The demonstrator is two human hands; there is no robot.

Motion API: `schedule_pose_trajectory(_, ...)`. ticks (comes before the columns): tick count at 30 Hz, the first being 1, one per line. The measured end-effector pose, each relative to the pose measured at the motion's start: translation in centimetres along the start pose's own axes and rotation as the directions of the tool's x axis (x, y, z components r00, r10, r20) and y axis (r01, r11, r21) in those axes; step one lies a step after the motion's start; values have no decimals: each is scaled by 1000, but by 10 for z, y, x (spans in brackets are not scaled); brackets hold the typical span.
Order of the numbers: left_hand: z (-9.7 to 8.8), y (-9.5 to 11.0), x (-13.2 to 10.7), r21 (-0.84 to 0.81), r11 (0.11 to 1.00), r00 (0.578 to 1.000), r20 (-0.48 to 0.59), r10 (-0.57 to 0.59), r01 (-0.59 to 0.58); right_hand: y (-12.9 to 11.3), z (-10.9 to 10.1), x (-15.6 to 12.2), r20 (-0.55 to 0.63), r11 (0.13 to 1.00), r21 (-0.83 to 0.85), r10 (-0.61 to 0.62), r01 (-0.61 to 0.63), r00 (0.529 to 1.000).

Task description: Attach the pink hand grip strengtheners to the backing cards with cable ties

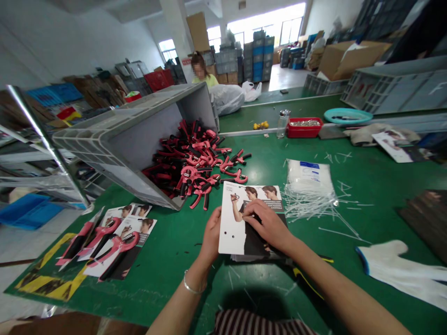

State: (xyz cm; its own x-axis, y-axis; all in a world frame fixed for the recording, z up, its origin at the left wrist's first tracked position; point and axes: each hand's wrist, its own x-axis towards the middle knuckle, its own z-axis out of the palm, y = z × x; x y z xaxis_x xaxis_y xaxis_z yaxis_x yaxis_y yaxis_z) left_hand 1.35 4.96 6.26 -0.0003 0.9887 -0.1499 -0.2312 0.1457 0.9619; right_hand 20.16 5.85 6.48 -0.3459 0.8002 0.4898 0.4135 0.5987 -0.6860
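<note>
A: Green workbench mat, grey plastic crate tipped on its side, pink-and-black hand grip trainers spilling from its mouth. Hands?

B: Both on the printed card, which lies front-centre, apparently over more cards. Left hand is on the card's left edge, thumb on the front, fingers curled out of view behind it. Right hand is half-curled, fingertips bunched on the card face. Can't tell if they're pinching it.

A: Risks?

B: Crate looks to overhang the bench edge, left of the card. A bump could shift it and push the trainer pile, just beyond the card, onto it. Loose white cable ties lie right of the card, below a bag of cable ties. One could get caught under the card. Also, the card's two punched holes are weak spots; bending it could tear them.
</note>
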Motion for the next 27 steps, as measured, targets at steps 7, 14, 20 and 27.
schedule_pose_trajectory(7, 0, 17, -5, 104, 971, 969, 96, -226, 216, -3, -3, 1, -52, 1000, 22, -1, 2, 999)
schedule_pose_trajectory(14, -3, 30, 9, 147, 945, 942, 126, -311, 292, 17, -44, -53, -396, 974, -68, 173, -217, 902)
schedule_pose_trajectory(20, -8, 22, 20, 186, 893, 895, 106, -434, 411, 83, -134, -180, -250, 641, -505, 532, -578, 809)
schedule_pose_trajectory(27, -14, 2, 49, 204, 930, 934, 129, -334, 305, 103, -169, -184, -131, 401, -739, 702, -541, 700)
